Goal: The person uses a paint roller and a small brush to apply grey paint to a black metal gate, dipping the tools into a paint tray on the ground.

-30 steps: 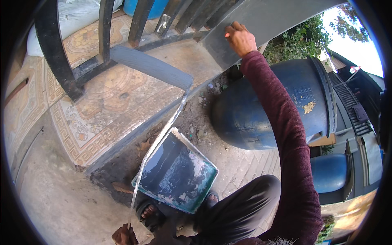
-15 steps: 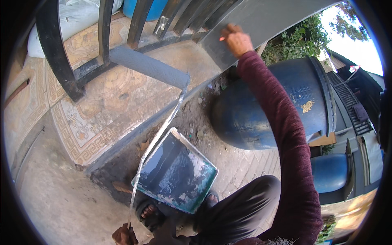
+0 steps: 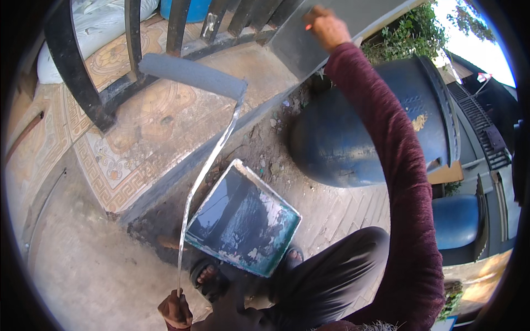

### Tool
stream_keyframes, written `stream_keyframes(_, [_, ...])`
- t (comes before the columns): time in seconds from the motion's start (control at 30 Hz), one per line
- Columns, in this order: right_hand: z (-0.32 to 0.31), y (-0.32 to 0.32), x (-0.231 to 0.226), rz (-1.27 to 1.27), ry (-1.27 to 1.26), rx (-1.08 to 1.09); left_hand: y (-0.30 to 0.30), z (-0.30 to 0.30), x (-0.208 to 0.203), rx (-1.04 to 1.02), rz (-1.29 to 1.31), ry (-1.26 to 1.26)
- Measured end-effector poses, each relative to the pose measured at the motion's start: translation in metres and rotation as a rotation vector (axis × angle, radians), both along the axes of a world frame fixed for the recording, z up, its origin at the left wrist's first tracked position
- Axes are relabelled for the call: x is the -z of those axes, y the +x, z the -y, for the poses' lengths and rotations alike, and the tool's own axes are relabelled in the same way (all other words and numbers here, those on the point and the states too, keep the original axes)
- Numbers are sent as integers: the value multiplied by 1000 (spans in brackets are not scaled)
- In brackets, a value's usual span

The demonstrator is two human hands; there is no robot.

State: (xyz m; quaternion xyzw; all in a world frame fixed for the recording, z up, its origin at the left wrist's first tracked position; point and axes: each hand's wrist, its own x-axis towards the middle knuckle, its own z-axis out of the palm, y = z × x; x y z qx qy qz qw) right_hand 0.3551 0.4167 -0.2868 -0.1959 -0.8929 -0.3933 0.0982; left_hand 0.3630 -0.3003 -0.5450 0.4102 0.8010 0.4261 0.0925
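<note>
At the bottom, my left hand is closed around the lower end of a paint roller's long, thin, paint-smeared handle. The roller's grey sleeve is held out at the far left, in front of the black railing bars and over the tiled ledge. Beneath the handle, a square paint tray with grey paint and a green inner side sits on the ground by my feet. My right hand is stretched out at the top before a grey wall, fingers curled. A small red spot shows at its fingers; I cannot make out what it is.
Black railing bars stand along the patterned tile ledge. A large blue barrel lies right of the tray, under my right arm. Another blue barrel is farther right. A white sack rests behind the railing.
The roller sleeve has shifted slightly left and up in the view, and my left hand sits higher in it. My right hand has risen along the wall. The whole view has tilted a little.
</note>
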Motion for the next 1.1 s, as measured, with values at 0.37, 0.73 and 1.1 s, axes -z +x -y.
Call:
stream_keyframes(0.37, [74,29,35,-570,-495,-46,9,-2,-22,5,60,-7])
stream_keyframes(0.73, [246,136,200,-123,-1793,-51,14,-3,-23,-27,-17,-34])
stream_keyframes(1.1, [281,149,267,-281,-1577,-70,20,-4,-30,28,-20,-60])
